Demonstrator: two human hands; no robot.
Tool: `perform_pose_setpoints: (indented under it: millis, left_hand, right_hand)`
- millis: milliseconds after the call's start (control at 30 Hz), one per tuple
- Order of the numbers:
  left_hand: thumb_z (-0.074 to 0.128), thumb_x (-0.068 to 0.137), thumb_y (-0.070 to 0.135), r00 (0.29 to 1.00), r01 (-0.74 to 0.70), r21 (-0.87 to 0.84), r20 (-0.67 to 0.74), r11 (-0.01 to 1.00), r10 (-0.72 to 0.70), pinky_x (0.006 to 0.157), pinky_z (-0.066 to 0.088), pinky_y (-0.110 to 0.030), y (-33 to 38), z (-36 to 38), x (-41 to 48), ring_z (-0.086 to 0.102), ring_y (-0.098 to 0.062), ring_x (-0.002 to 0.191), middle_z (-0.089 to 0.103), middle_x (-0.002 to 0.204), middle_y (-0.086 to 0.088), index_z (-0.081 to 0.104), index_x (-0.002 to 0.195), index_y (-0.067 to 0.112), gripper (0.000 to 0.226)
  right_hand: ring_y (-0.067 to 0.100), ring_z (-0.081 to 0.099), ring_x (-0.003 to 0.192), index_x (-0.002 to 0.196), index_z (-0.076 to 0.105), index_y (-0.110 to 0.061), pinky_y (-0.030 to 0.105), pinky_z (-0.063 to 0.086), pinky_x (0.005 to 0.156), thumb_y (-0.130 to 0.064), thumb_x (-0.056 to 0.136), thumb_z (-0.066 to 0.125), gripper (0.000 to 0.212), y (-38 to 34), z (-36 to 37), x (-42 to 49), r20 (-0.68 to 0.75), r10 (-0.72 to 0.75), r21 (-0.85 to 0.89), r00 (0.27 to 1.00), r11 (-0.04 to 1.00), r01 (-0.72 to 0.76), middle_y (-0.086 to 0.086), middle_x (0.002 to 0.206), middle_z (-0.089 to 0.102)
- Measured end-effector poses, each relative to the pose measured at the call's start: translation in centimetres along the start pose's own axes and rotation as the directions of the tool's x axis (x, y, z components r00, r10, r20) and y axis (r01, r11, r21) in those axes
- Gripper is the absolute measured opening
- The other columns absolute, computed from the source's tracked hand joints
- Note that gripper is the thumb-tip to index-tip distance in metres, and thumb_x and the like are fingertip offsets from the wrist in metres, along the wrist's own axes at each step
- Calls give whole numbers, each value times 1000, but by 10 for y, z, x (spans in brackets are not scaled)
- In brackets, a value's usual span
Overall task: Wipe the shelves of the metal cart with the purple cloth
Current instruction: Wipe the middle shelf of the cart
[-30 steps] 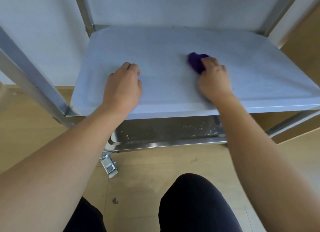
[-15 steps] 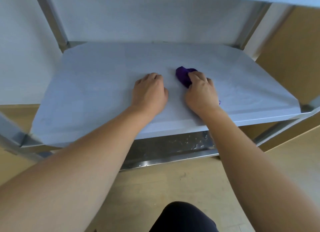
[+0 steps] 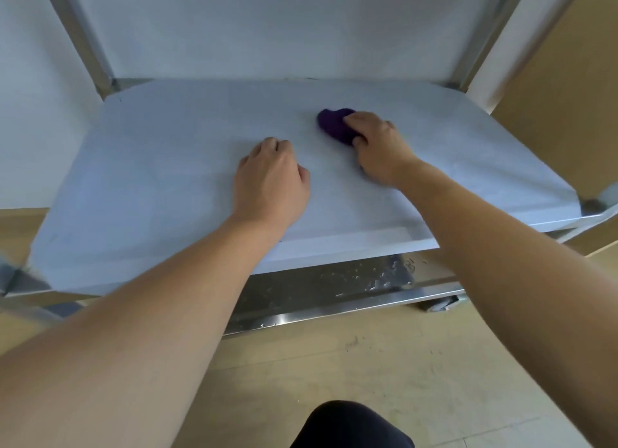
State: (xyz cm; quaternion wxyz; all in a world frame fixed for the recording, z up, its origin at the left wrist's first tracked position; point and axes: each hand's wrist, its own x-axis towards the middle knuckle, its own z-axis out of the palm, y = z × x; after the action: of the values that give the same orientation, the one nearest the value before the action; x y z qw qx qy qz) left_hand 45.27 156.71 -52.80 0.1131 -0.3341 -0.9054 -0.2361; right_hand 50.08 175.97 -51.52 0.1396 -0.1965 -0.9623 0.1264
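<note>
The metal cart's middle shelf is a pale, flat grey surface filling the upper half of the view. A bunched purple cloth lies on it right of centre. My right hand grips the cloth from its near right side, fingers curled over it, and presses it on the shelf. My left hand rests knuckles up on the shelf's middle, fingers curled under, holding nothing. Below, the bottom shelf shows shiny steel with water drops.
Steel uprights stand at the back left and back right corners. A caster wheel shows under the bottom shelf at right. A wooden panel stands to the right. Beige floor and my dark-clad knee lie below.
My right hand has slid the purple cloth to the right and a little farther back. My left hand stays near the shelf's middle. The view shifted slightly.
</note>
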Motion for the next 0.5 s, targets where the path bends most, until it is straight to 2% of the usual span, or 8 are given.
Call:
perform_pose_setpoints:
  millis: [67, 133, 167, 233, 300, 333, 400, 500]
  left_hand:
    - [43, 90, 17, 1000, -15, 5, 7, 1000, 15, 89, 41, -41, 2, 2, 1, 55, -32, 106, 58, 114, -13, 58, 110, 3, 29]
    - [43, 89, 17, 1000, -12, 14, 9, 1000, 12, 88, 41, -41, 2, 2, 2, 55, -33, 105, 58, 113, -14, 57, 109, 3, 28]
    - [43, 89, 17, 1000, -7, 24, 12, 1000, 7, 87, 41, -41, 2, 2, 2, 55, -34, 105, 58, 112, -14, 57, 108, 4, 27]
    - [45, 88, 18, 1000, 4, 46, 18, 999, -5, 84, 40, -42, 2, -1, 1, 54, -35, 104, 57, 110, -16, 57, 105, 4, 25]
    - [46, 87, 18, 1000, 8, 47, 15, 999, -8, 82, 40, -41, 1, -2, 0, 54, -35, 103, 57, 109, -16, 56, 103, 3, 23]
    - [46, 88, 18, 1000, 2, 42, 9, 999, -2, 82, 40, -41, 1, -1, 0, 54, -35, 103, 57, 109, -16, 56, 103, 3, 23]
    - [45, 89, 18, 1000, -13, 33, 1, 999, 13, 85, 41, -42, -1, 2, 1, 53, -35, 103, 56, 110, -15, 56, 106, 3, 25]
    - [42, 89, 17, 1000, -25, 21, 13, 999, 25, 90, 40, -42, 2, 5, 2, 52, -33, 106, 55, 112, -14, 55, 109, 4, 27]
  right_hand:
    - [35, 36, 130, 137, 46, -12, 37, 35, 105, -5, 91, 38, 47, 8, -3, 8, -47, 240, -48, 970, 969, -242, 6, 148, 36]
    - [35, 35, 129, 134, 47, -10, 42, 39, 102, -5, 90, 37, 46, -13, 4, 14, -80, 336, -71, 938, 937, -342, 10, 145, 37]
    - [35, 36, 129, 132, 49, -10, 41, 39, 102, -6, 89, 38, 45, -29, 11, 15, -80, 296, -62, 952, 951, -301, 10, 144, 38]
    - [34, 40, 126, 130, 52, -11, 34, 37, 102, -7, 87, 41, 44, -60, 26, 12, -59, 80, -49, 995, 995, -83, 7, 144, 42]
    - [32, 40, 127, 134, 50, -14, 30, 33, 104, -6, 88, 44, 47, -67, 31, 5, -10, -112, -35, 994, 993, 111, 3, 145, 42]
    - [31, 39, 129, 136, 48, -15, 29, 31, 107, -5, 90, 43, 48, -59, 27, 6, 9, -155, -14, 988, 988, 155, 3, 146, 41]
    - [30, 40, 132, 137, 49, -14, 29, 27, 112, -3, 90, 43, 49, -28, 16, 15, 0, -151, 21, 988, 988, 151, 6, 147, 42]
    - [33, 39, 132, 138, 49, -15, 31, 30, 110, -4, 91, 41, 49, 28, -5, 29, -64, 135, -13, 989, 991, -136, 8, 147, 41]
